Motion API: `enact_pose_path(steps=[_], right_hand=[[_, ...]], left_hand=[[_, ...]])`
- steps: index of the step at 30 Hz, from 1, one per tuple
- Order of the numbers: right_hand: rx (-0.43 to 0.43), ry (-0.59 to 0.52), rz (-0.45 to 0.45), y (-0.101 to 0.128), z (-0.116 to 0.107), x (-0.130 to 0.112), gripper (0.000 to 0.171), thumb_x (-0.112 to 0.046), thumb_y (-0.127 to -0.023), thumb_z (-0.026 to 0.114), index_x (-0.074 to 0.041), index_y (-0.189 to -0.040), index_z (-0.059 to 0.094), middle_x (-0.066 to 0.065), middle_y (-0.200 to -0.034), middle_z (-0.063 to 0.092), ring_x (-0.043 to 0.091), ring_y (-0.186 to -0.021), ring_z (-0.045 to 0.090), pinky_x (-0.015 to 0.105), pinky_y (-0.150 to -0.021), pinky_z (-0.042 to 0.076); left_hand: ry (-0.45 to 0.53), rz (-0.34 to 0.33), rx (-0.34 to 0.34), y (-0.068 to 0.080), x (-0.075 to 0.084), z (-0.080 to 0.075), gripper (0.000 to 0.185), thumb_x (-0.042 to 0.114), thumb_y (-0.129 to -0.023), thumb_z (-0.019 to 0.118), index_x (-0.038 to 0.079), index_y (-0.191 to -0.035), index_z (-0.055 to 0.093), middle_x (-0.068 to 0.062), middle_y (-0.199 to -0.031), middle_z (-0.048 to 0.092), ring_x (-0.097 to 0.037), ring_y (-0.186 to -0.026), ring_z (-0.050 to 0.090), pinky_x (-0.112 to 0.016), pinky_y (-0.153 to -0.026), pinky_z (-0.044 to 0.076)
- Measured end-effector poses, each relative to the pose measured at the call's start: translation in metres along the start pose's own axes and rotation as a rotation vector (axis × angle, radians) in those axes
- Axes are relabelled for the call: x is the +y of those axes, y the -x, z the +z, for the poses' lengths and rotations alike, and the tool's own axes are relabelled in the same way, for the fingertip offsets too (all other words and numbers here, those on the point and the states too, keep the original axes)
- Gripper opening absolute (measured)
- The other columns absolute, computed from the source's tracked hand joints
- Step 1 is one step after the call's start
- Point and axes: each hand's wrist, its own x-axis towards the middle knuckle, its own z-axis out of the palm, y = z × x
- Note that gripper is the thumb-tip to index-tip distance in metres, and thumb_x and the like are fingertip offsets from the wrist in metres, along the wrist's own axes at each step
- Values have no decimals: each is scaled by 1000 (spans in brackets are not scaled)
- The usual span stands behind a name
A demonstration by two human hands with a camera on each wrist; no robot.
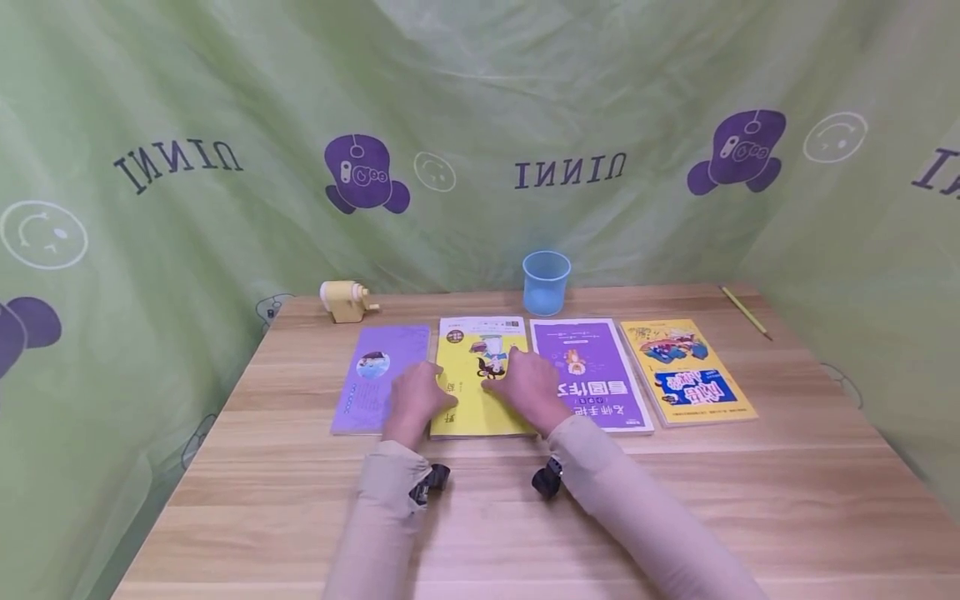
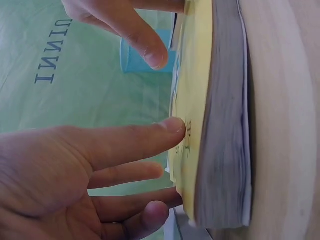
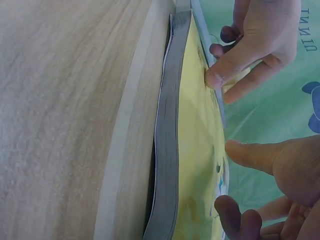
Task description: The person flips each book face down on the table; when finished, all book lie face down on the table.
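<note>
A thick yellow book (image 1: 480,421) lies flat on the wooden table between both hands. My left hand (image 1: 414,400) is at its left side; in the left wrist view the thumb (image 2: 172,127) touches the cover and the fingers reach toward the side edge, one tip hidden behind it. Over the book's right part is my right hand (image 1: 534,387), thumb and fingers spread apart. Its thumb (image 3: 237,150) looks straight in the right wrist view; whether it touches the cover I cannot tell. A lilac book (image 1: 367,383) and a purple book (image 1: 573,342) flank the yellow one.
To the far right lies a yellow-orange book (image 1: 705,408), with a pencil (image 1: 746,312) beyond it. Along the back stand a blue translucent cup (image 1: 545,287) and a yellow crank pencil sharpener (image 1: 345,302). Green printed curtain (image 1: 480,225) hangs behind the table (image 1: 495,525).
</note>
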Motion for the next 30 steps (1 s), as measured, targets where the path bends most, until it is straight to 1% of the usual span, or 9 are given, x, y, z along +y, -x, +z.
enact_pose_path(steps=[2,6,10,12,16,19,23,26,30], right_hand=[[4,8,7,0,1,-1,60,-51,-74,86,-3,-104,67,5,-68,58,20,-60,54,30,-53,43],[11,9,15,0,2,-1,57,-50,-72,87,-3,-97,66,6,-68,58,21,-61,54,32,-54,44],[11,7,16,-1,5,-1,55,-49,-71,88,-4,-93,65,6,-68,58,21,-61,53,33,-55,44],[1,4,20,-1,6,-2,57,-50,-70,88,-4,-95,65,6,-69,58,21,-61,54,33,-56,44],[-28,2,32,-1,8,-3,62,-51,-69,89,-3,-100,66,7,-71,59,21,-62,54,32,-55,44],[-34,4,33,0,9,-4,60,-52,-69,89,-4,-96,66,6,-70,58,20,-61,53,32,-54,44],[-40,2,27,2,9,-5,54,-53,-69,89,-6,-82,64,4,-65,54,18,-57,48,31,-52,41],[-49,0,24,3,9,-6,53,-54,-68,88,-8,-73,63,2,-61,52,16,-54,45,29,-49,39],[-57,-10,46,3,8,-7,54,-54,-68,88,-6,-75,64,3,-62,54,15,-54,46,28,-48,39]], left_hand=[[-10,2,6,0,0,0,58,20,-69,90,3,-121,71,-17,-120,72,-35,-103,66,-48,-94,52],[-24,26,6,-1,-1,0,40,20,-68,90,1,-100,75,-13,-93,73,-25,-78,61,-42,-81,52],[-29,38,9,-1,-2,0,29,20,-67,91,3,-82,72,-5,-72,63,-19,-66,51,-36,-71,45],[-31,44,10,-2,-3,0,27,19,-67,90,6,-72,67,-1,-64,56,-18,-62,48,-33,-67,42],[-35,61,17,-4,-5,-1,40,17,-68,89,12,-58,51,4,-55,41,-14,-56,39,-29,-61,35],[-42,68,15,-6,-6,0,43,16,-68,89,12,-57,47,5,-54,37,-13,-54,37,-29,-61,34],[-53,72,23,-7,-7,0,27,16,-67,89,6,-67,64,3,-59,48,-15,-59,43,-34,-69,40],[-53,74,17,-7,-7,0,22,14,-68,89,4,-74,70,1,-62,53,-18,-62,47,-38,-75,44],[-49,81,2,-7,-8,-1,21,13,-70,87,6,-70,68,-1,-60,52,-19,-62,48,-40,-77,46]])
